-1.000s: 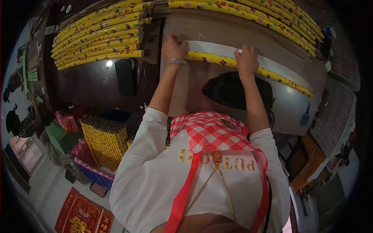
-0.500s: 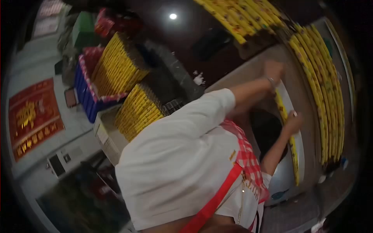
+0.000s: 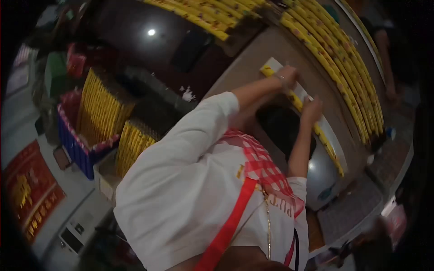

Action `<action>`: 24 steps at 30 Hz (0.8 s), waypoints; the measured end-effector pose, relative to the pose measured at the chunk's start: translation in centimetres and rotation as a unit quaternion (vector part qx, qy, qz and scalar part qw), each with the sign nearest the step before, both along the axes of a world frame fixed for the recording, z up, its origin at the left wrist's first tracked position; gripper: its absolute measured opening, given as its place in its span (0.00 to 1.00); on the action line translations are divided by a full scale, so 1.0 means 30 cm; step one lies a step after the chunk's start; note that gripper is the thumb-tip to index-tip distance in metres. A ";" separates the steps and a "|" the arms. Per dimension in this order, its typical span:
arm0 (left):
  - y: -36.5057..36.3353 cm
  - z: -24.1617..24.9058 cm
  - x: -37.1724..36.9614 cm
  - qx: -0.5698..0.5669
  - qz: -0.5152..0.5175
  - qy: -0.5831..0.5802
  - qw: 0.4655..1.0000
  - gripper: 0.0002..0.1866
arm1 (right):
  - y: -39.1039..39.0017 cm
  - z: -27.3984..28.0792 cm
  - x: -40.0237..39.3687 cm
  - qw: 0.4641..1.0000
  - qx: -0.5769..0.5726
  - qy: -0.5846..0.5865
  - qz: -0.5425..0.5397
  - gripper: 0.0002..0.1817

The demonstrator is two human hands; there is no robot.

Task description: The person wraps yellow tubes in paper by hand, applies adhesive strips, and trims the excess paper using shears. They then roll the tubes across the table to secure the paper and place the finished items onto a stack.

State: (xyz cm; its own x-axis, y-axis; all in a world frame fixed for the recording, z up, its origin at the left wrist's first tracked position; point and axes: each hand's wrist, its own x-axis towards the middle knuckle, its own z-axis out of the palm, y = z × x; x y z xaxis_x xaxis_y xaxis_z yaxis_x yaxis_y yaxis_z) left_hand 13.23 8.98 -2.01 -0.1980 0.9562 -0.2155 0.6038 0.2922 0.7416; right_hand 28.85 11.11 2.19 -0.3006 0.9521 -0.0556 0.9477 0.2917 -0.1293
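Observation:
A long yellow patterned strip (image 3: 326,143) lies across the brown work table, with a white band (image 3: 333,135) along its far side. My left hand (image 3: 289,76), below a bracelet, is closed over the strip near its upper end, which sticks out past the hand. Farther down the same strip, my right hand (image 3: 312,110) is closed, its fingers bent and slightly blurred. The exact grip under both hands is hidden. Beyond them, a row of long yellow patterned rolls (image 3: 334,58) lies side by side. A dark round shape (image 3: 278,122) sits between my forearms.
More yellow rolls (image 3: 203,18) lie at the top. To the left stand a blue crate (image 3: 74,142) and a pale bin (image 3: 106,183) with stacked yellow pieces. Another person's arm (image 3: 384,54) shows at the far right. A dark table (image 3: 135,54) adjoins the work table.
The whole view has shifted and turned. My left hand has moved from the strip's upper end inward along it, and my hands are now closer together.

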 end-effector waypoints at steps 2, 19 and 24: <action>0.001 -0.116 -0.047 0.034 0.069 0.000 0.997 0.09 | 0.009 -0.032 0.006 0.999 -0.010 0.001 -0.031 0.14; -0.034 0.093 -0.206 -0.053 0.176 0.210 0.960 0.05 | -0.006 -0.039 -0.013 0.998 0.023 0.025 -0.062 0.13; 0.004 0.075 0.034 0.138 0.063 0.221 0.963 0.07 | -0.009 -0.037 -0.014 0.997 0.024 0.025 -0.066 0.12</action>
State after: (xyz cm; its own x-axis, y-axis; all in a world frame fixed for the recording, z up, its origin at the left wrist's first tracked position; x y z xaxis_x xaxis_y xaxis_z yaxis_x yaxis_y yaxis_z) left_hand 14.27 9.10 0.24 -0.3294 0.9277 0.1759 0.8515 0.2114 0.4798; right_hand 28.43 10.85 1.09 -0.1728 0.9849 0.0027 0.9711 0.1709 -0.1665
